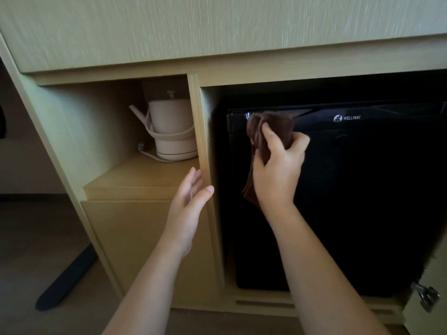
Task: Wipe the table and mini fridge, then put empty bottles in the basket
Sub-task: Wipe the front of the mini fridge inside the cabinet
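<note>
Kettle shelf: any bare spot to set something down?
Yes: bare shelf between the kettle and the front edge, and left of the kettle toward the side wall. Back right is crowded by kettle and cord.

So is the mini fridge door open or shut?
Shut. The mini fridge door faces out flat, no interior showing; the right hand holds a brown cloth at its top corner.

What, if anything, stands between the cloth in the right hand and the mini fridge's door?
Nothing visible does. The right hand grips the brown cloth at the upper left front of the mini fridge. The left hand hovers open by the wooden divider, clear of the fridge.
</note>
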